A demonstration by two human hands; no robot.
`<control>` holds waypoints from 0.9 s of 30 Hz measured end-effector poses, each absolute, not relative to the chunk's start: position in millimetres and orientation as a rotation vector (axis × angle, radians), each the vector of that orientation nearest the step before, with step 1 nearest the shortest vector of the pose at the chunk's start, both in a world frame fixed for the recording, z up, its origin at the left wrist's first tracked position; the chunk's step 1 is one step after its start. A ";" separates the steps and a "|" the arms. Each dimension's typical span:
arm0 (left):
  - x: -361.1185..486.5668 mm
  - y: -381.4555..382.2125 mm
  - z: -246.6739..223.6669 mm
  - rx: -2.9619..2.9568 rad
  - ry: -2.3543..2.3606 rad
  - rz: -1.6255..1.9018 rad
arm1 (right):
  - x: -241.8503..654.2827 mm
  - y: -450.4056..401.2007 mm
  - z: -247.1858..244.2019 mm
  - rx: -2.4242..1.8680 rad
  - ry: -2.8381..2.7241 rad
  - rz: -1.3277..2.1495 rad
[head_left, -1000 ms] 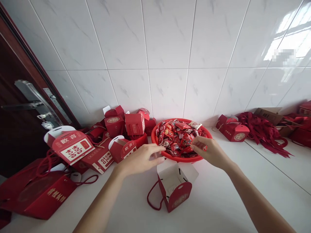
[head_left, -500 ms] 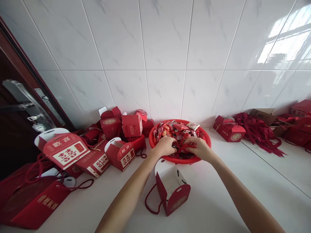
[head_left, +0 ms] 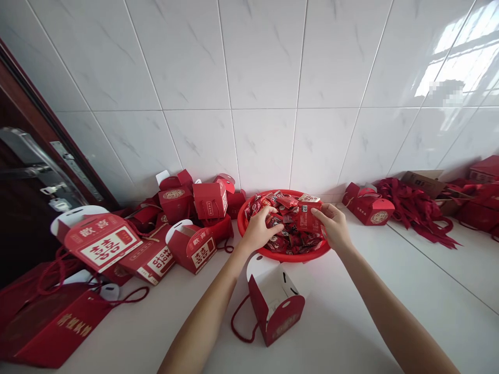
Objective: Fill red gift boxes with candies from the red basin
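A round red basket [head_left: 288, 257] full of wrapped sweets [head_left: 278, 243] stands against the tiled wall. My right hand [head_left: 333, 224], at its right side, pinches a flat red packet [head_left: 310, 218] over the sweets. Over the basket's left part is my left hand [head_left: 262, 228], thumb and fingers apart, with nothing visible between them. Between my forearms an open red box [head_left: 283, 318] shows its white inside, and its cord handle hangs out on the left.
Many red gift boxes [head_left: 200, 248] are heaped on the left, beside a dark door with a metal handle [head_left: 33, 150]. To the right are another red box [head_left: 368, 208], a pile of red ribbons [head_left: 415, 208] and more red packaging.
My right hand has moved right and up out of the sweets, and a flat red packet now shows in its fingers. My left hand has shifted slightly left and its fingers have spread.
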State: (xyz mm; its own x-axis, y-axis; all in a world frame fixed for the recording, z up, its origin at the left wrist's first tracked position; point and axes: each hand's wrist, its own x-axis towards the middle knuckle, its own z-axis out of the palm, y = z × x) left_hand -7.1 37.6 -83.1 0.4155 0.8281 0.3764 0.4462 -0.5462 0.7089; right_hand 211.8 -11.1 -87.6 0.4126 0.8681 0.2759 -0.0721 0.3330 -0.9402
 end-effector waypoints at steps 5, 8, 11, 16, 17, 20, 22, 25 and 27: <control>-8.8 39.8 -83.5 2.107 1.022 1.122 | 211.1 -12.8 -85.2 -1.011 -0.959 0.837; -8.8 39.8 -82.8 2.085 1.015 1.139 | 209.6 -13.9 -83.8 -1.099 -1.076 0.800; -8.7 40.0 -82.6 2.071 1.012 1.098 | 205.2 -16.0 -82.6 -1.215 -1.204 0.504; -9.9 41.9 -85.2 2.026 0.864 1.067 | 191.5 -21.1 -82.5 -1.185 -1.343 0.364; -10.4 41.9 -86.0 2.007 0.822 1.063 | 188.6 -21.6 -83.0 -1.178 -1.365 0.415; -12.4 40.4 -87.8 1.941 0.721 1.012 | 182.0 -22.3 -84.2 -1.187 -1.421 0.566; -13.5 38.3 -88.1 1.892 0.677 0.947 | 179.9 -22.4 -83.9 -1.186 -1.474 0.626; -14.1 35.0 -86.9 1.864 0.633 0.881 | 179.3 -23.3 -82.0 -1.166 -1.553 0.653; -13.4 33.7 -85.7 1.878 0.627 0.875 | 179.9 -24.2 -81.1 -1.156 -1.567 0.661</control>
State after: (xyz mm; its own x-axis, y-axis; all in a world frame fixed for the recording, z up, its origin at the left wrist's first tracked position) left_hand -13.4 33.7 -85.7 0.6147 0.7268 0.3066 0.0568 -0.4284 0.9018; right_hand 179.9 -24.2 -81.1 -0.0029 0.9124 0.4093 0.3437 0.3853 -0.8564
